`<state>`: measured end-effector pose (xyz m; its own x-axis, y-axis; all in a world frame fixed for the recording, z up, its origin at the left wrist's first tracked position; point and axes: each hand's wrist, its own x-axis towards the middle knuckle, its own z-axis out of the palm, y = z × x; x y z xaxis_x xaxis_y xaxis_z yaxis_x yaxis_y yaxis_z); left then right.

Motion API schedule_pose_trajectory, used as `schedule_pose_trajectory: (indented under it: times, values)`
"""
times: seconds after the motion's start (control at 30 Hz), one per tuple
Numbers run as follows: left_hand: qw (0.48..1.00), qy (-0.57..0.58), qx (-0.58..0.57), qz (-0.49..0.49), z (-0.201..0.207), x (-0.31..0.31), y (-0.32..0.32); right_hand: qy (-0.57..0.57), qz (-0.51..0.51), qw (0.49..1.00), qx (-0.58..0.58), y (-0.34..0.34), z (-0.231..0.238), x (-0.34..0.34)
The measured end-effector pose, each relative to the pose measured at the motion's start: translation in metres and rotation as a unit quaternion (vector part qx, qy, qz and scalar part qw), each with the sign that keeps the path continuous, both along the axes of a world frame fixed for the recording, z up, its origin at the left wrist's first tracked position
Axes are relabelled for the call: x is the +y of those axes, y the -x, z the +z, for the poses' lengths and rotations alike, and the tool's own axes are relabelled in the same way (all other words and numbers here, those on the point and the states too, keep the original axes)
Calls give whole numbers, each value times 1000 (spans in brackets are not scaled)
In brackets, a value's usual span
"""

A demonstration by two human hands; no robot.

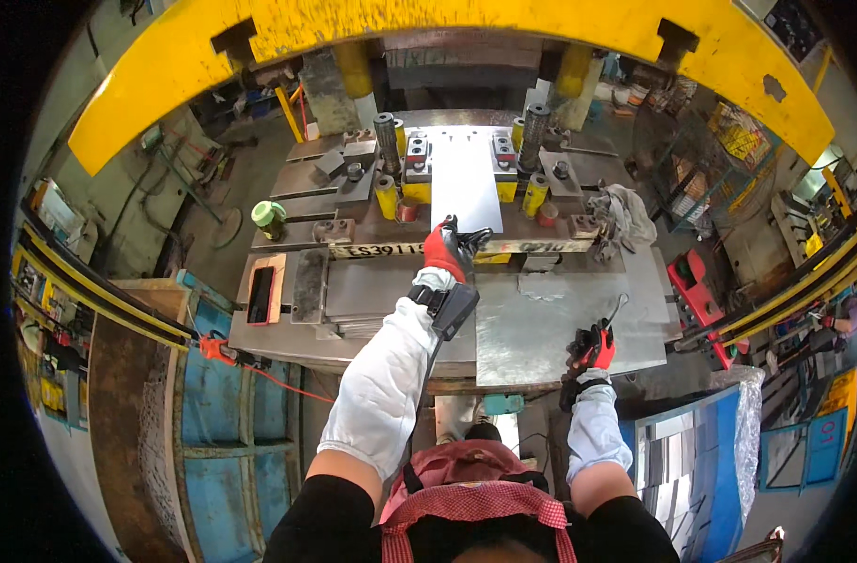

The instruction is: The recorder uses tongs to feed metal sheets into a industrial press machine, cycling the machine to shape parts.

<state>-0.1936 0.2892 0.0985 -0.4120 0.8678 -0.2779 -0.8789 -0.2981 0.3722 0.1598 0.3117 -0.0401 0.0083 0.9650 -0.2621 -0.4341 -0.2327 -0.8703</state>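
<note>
Red checked cloth point(475, 502) covered the person's chest, closest to the camera. Above it, the right hand point(592, 347) in a red glove was closed around a thin metal hook tool point(616, 308), resting on a flat steel plate point(541, 328) at the bench point(288, 333) edge. The left hand point(447, 249) reached forward, its fingers pinched on the near edge of a bright metal sheet point(466, 178) lying in the press die point(411, 155). I judged the sheet was seated or nearly seated; the stroke remained.
</note>
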Motion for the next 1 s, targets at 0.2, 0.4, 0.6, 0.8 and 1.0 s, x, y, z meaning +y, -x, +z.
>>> schedule_pose_trajectory:
  times: [0.2,0.4,0.6,0.8,1.0]
  values:
    - [1000,-31,0,1,-11,-9,11,23,7,1000,3,10,12,-7]
    - [999,-21,8,35,9,-9,-6,16,-14,1000,-10,0,-3,1]
    - [991,-77,-104,-19,-9,-9,9,62,0,998,-21,9,22,-8]
    - [999,12,44,28,7,-10,-3,11,-36,999,-4,9,23,-9]
    - [1000,-7,21,20,18,-14,-9,10,-9,1000,-24,4,11,-4]
